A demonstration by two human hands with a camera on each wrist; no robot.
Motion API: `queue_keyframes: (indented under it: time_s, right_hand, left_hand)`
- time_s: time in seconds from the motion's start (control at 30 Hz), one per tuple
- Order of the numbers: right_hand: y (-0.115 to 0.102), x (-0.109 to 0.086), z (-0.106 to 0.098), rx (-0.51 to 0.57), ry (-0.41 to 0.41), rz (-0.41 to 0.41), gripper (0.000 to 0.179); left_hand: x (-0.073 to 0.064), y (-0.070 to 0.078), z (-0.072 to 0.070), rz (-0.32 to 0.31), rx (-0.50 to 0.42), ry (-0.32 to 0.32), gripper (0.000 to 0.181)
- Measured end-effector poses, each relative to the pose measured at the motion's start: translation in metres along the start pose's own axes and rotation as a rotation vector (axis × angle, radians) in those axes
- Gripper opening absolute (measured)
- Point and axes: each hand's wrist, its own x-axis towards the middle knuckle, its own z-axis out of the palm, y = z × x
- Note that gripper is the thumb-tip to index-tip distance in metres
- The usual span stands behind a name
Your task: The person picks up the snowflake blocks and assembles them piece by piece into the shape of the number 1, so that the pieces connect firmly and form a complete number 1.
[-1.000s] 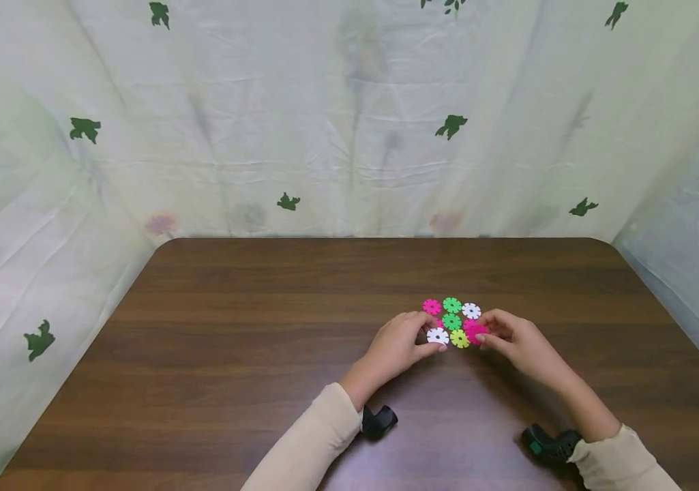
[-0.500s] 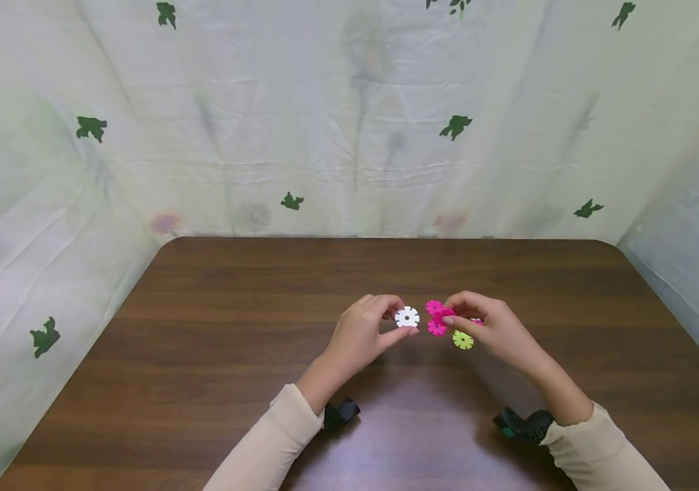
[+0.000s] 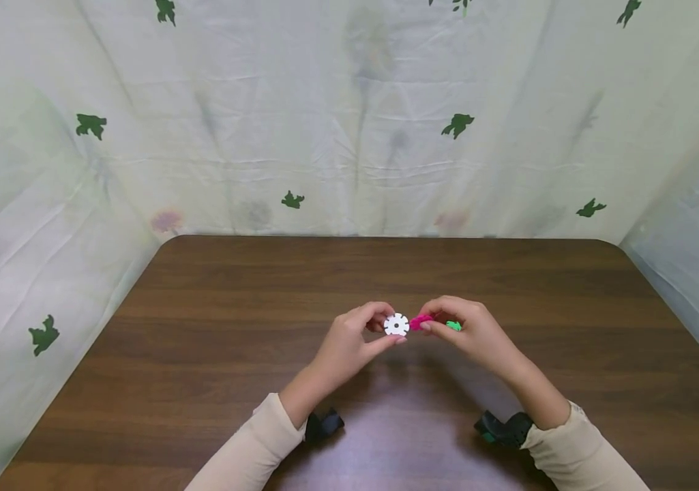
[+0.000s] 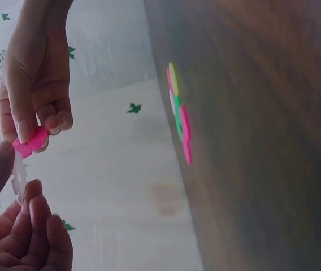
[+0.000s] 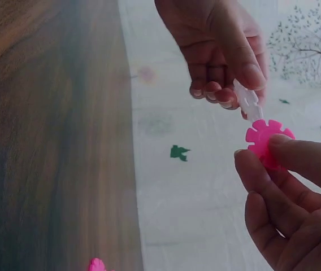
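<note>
My left hand (image 3: 344, 346) pinches a white notched disc (image 3: 396, 325) between thumb and fingers. Between the thumb and fingertips of my right hand (image 3: 483, 339) is a pink notched disc (image 5: 265, 141). Both discs are held up above the table, and their edges meet, the white one turned at an angle to the pink. Behind the right hand a bit of a green disc (image 3: 454, 326) shows on the table. From the left wrist, a yellow disc (image 4: 174, 78) and pink discs (image 4: 185, 125) appear in the same low group; the right hand hides most of it in the head view.
The brown wooden table (image 3: 232, 307) reaches back to a pale curtain (image 3: 324, 102) printed with green birds. Black wrist cameras hang under both forearms, the left one (image 3: 324, 424) and the right one (image 3: 502, 429).
Both hands have lifted discs from the group on the table, the left a white one, the right a pink one. They have moved left and brought the two discs together.
</note>
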Motion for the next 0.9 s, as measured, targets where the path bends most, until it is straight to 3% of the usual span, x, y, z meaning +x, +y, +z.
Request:
queue_keyframes:
  time_s: [0.13,0.33,0.53,0.73,0.9]
  right_hand:
    - [-0.017,0.001,-0.003,-0.03,0.021,-0.046,0.017]
    - [-0.003,-0.002,0.003,-0.049,0.062,-0.164,0.023]
    - [0.01,-0.005,0.008,-0.075,0.113,-0.236,0.022]
    - [0.01,-0.006,0.009,-0.035,0.117,-0.254,0.012]
    - [0.012,-0.005,0.012,0.036,0.087,-0.102,0.017]
  left_hand:
    - [-0.002,0.002,0.002,-0.095,-0.139,0.006,0.033]
    - [0.001,0.023,-0.006,-0.241,-0.411,0.002,0.03]
    - [-0.003,0.017,0.002,-0.285,-0.594,0.028,0.029]
    - [-0.004,0.019,0.006,-0.294,-0.616,0.035,0.028]
    - [0.003,0.033,-0.007,-0.298,-0.461,-0.013,0.026]
